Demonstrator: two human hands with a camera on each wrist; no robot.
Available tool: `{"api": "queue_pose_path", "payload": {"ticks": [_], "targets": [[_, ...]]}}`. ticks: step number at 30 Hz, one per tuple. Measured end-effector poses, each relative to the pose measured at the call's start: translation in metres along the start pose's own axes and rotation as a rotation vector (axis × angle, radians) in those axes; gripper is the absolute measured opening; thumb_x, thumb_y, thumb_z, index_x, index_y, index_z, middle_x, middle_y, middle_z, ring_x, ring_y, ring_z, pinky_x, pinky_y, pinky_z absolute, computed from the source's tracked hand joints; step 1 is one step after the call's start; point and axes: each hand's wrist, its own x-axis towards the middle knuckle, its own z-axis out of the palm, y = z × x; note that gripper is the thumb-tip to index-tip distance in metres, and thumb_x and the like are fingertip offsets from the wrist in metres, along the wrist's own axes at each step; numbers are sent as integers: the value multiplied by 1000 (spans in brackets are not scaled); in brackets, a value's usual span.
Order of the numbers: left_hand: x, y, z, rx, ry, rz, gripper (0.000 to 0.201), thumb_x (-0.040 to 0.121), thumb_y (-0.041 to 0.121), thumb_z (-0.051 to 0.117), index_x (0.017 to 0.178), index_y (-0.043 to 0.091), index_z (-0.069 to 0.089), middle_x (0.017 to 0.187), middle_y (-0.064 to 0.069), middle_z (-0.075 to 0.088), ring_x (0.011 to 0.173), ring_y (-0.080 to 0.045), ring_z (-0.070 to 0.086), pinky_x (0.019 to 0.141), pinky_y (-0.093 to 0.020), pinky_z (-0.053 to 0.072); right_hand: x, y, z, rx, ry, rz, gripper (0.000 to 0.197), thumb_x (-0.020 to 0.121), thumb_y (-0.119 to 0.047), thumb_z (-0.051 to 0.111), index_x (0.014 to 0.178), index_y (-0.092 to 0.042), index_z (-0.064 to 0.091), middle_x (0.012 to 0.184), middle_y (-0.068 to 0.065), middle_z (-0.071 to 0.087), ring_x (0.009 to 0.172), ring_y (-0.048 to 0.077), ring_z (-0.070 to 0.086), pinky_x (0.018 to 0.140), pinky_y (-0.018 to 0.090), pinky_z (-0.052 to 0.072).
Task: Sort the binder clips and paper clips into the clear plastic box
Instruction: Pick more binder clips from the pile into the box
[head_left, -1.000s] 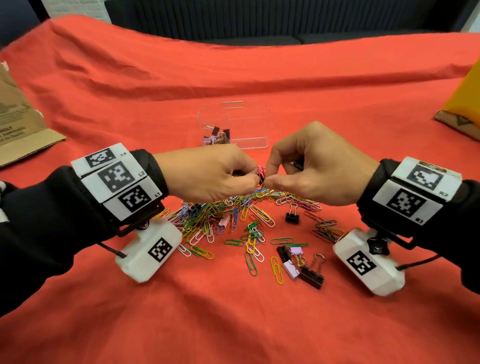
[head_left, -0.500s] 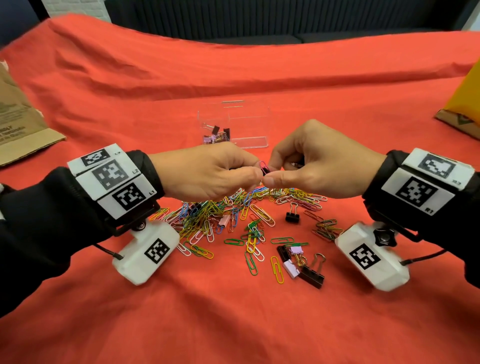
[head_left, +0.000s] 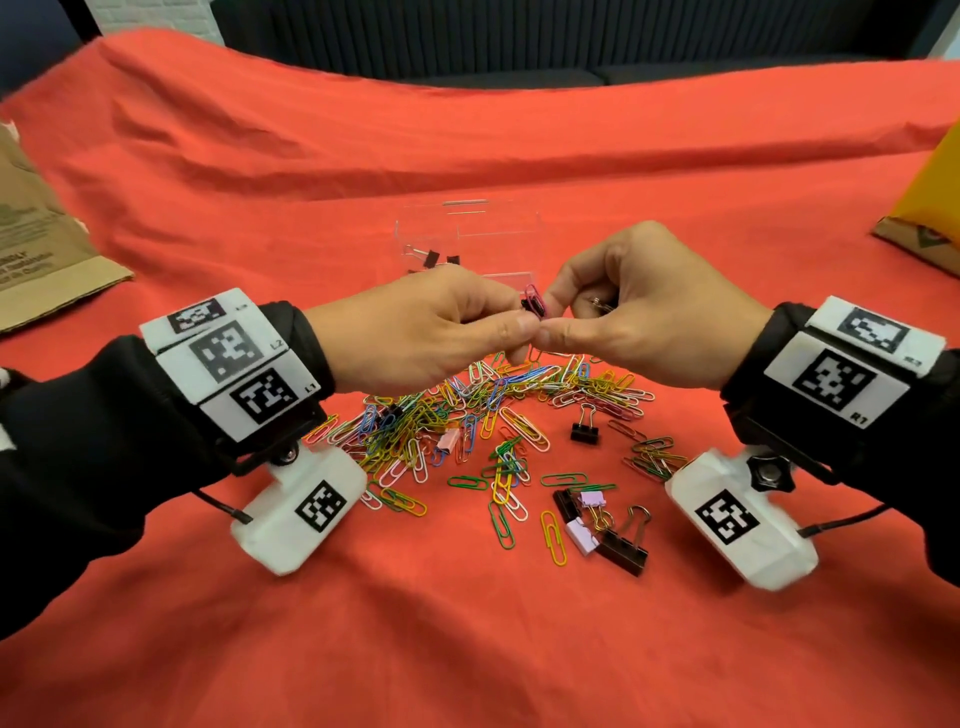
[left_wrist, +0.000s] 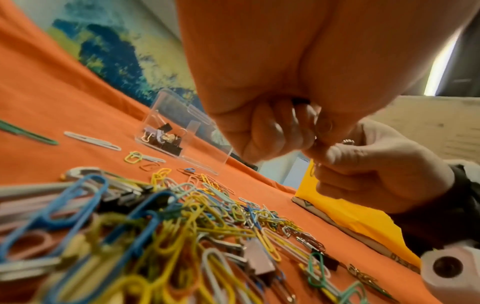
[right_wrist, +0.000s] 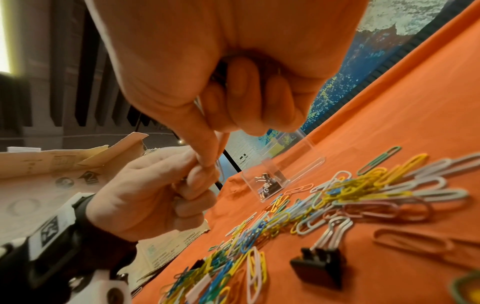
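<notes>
Both hands meet fingertip to fingertip above the pile of coloured paper clips. My left hand pinches a small black binder clip, and a pink paper clip is hooked on it. My right hand pinches that pink clip from the other side. A silver wire handle shows inside the right hand's curled fingers. The clear plastic box stands just behind the hands, with a few binder clips in its left compartment. From the right wrist, the box shows beyond the pile.
A black binder clip lies right of the pile. Black and lilac binder clips sit in a cluster nearer me. A brown paper bag lies at far left and a yellow envelope at far right, all on red cloth.
Both hands have risen a little above the pile, staying joined. The pink paper clip now stands out above the fingertips.
</notes>
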Motion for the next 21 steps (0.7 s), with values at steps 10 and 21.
{"api": "queue_pose_path", "payload": {"ticks": [10,21], "targets": [[3,14,3,194,45,-88,44,106,18,39,62,19,46,53,4,34,47,-13,28,47,-29,29,-6,-9,6,-279,268,-143,15,74,-23,84,63,-20,74,41,-10,45,39,7,43,42,13,28],[-6,18,6,459,-95,-93,42,106,27,37,69,13,48,59,0,37,54,-16,33,52,-23,31,-6,-13,4,-416,99,-157,12,74,-31,86,72,-22,78,41,-8,47,43,9,47,47,14,28]]}}
